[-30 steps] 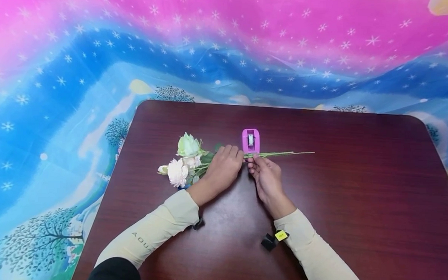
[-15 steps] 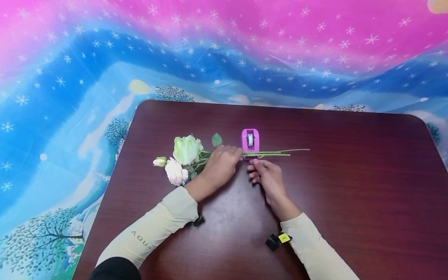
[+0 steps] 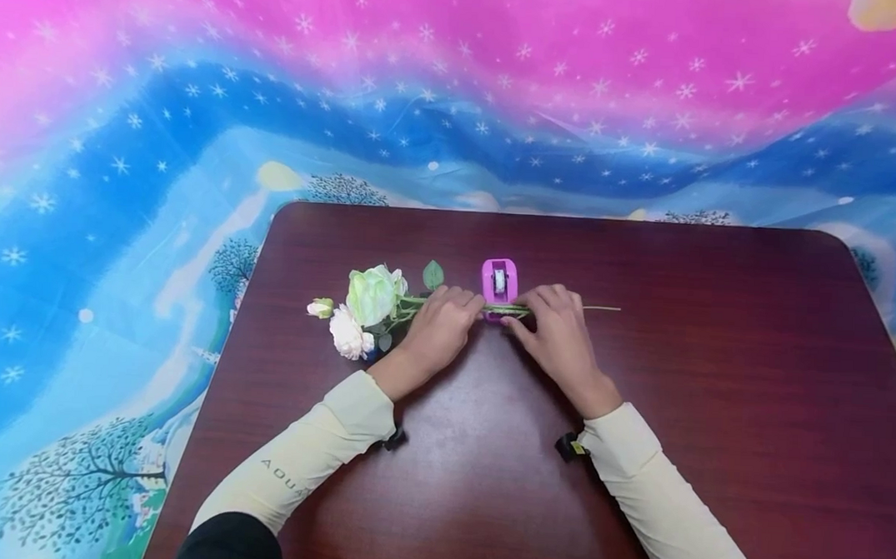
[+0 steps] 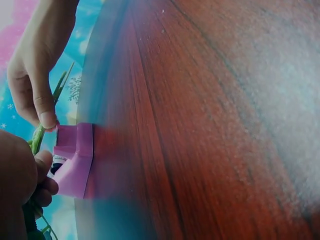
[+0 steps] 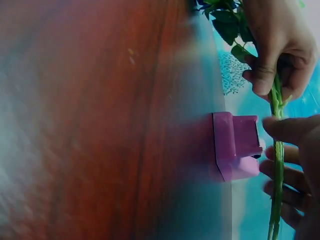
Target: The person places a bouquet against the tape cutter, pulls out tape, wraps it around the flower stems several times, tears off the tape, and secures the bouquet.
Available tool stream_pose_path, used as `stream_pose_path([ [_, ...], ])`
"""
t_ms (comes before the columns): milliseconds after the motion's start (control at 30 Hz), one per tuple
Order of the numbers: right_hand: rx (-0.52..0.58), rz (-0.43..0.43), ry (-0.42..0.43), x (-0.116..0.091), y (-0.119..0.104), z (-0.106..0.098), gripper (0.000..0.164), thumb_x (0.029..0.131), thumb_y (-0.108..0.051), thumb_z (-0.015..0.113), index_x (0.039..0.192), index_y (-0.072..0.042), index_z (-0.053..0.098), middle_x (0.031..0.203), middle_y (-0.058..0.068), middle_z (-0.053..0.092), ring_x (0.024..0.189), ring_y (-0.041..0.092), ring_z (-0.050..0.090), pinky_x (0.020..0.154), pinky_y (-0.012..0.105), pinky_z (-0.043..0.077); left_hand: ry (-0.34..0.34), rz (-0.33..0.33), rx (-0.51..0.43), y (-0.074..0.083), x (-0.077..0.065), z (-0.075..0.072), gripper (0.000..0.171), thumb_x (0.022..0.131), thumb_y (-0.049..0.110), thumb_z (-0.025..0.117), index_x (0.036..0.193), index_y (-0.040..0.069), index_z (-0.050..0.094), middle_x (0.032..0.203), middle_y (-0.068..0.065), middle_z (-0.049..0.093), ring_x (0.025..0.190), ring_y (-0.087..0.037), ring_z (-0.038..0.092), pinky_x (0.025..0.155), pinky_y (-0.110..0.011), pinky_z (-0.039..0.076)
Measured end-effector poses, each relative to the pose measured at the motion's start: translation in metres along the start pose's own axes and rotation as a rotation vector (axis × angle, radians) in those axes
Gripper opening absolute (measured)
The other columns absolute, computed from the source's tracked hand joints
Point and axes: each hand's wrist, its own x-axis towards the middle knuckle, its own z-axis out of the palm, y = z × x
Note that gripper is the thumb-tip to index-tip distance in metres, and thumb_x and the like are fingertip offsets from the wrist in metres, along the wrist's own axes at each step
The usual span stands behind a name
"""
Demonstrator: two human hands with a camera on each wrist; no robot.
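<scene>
My left hand (image 3: 442, 329) grips a bunch of flower stems (image 5: 276, 175) below the blooms. On its left are a pale green rose (image 3: 372, 297), a pinkish-white flower (image 3: 349, 338) and a small bud (image 3: 320, 308). With thumb on one side and fingers on the other, my right hand (image 3: 561, 339) holds the same stems further along; their thin ends stick out past it. A pink tape dispenser (image 5: 225, 145) with a roll in it stands on the table just beyond the hands. The stems cross above its near end, with a gap showing in the right wrist view.
The dark red-brown wooden table (image 3: 713, 391) has rounded far corners. Behind it hangs a pink and blue backdrop cloth (image 3: 441, 87) with snowflakes. A green leaf (image 3: 433, 275) of the bunch juts out beyond the left hand.
My right hand came away from the stems near the left hand, shifted right, and now reaches over them from further along. The blooms moved slightly left; the left hand keeps its grip.
</scene>
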Motion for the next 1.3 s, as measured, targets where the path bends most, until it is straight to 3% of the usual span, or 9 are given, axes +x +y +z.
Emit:
stream_pose_path([
  [133,0.018,0.013,-0.061,0.002,0.0,0.001,0.023,0.091,-0.026,0.079,0.103,-0.006,0.075,0.095,0.007,0.072,0.091,0.027,0.063,0.086,0.045,0.048,0.001,0.005,0.0,0.0,0.0,0.0,0.008,0.097,0.015,0.067,0.096,0.008,0.069,0.085,-0.004,0.072,0.076,-0.023,0.063,0.071,-0.034,0.046],
  [367,0.047,0.04,0.001,0.002,0.0,0.005,0.019,0.089,-0.021,0.08,0.099,-0.006,0.077,0.093,0.006,0.073,0.089,0.025,0.067,0.082,0.045,0.055,0.006,0.028,0.092,0.003,0.001,0.001,0.004,0.095,0.007,0.063,0.092,0.006,0.066,0.082,-0.005,0.07,0.072,-0.022,0.064,0.067,-0.032,0.048],
  [567,0.012,-0.05,0.095,0.002,0.004,0.008,0.018,0.085,-0.019,0.083,0.096,-0.007,0.079,0.089,0.005,0.074,0.084,0.024,0.068,0.077,0.043,0.056,-0.005,0.044,0.195,0.006,0.003,0.0,0.007,0.087,0.003,0.058,0.087,0.008,0.062,0.074,-0.003,0.065,0.065,-0.022,0.062,0.061,-0.032,0.047],
  [700,-0.047,-0.101,0.127,0.003,0.004,0.008,0.015,0.085,-0.019,0.084,0.093,-0.007,0.079,0.086,0.004,0.074,0.081,0.024,0.068,0.073,0.043,0.057,-0.024,0.052,0.228,0.007,0.005,-0.002,0.008,0.089,0.005,0.059,0.089,0.008,0.066,0.077,-0.003,0.066,0.069,-0.022,0.064,0.065,-0.032,0.047],
  [867,-0.088,-0.076,0.07,0.006,0.001,0.004,0.014,0.087,-0.017,0.083,0.096,-0.008,0.078,0.089,0.005,0.073,0.083,0.024,0.068,0.073,0.043,0.059,0.015,0.08,0.3,0.007,0.005,-0.002,0.012,0.092,0.005,0.06,0.088,0.011,0.07,0.079,-0.002,0.069,0.07,-0.019,0.064,0.065,-0.03,0.047],
  [1067,-0.056,-0.007,-0.052,0.009,-0.003,-0.001,0.018,0.086,-0.015,0.083,0.099,-0.006,0.076,0.094,0.008,0.071,0.088,0.025,0.066,0.078,0.043,0.058,0.091,0.101,0.346,0.008,0.003,-0.001,0.013,0.09,0.007,0.061,0.083,0.012,0.07,0.075,-0.001,0.069,0.066,-0.017,0.064,0.062,-0.028,0.047],
  [1300,-0.097,-0.015,-0.083,0.011,-0.003,0.003,0.02,0.084,-0.011,0.083,0.097,-0.004,0.068,0.09,0.009,0.068,0.08,0.026,0.067,0.069,0.045,0.057,0.049,0.081,0.287,0.011,0.002,0.002,0.005,0.088,0.014,0.064,0.087,0.01,0.066,0.076,-0.003,0.066,0.068,-0.021,0.063,0.067,-0.032,0.047],
])
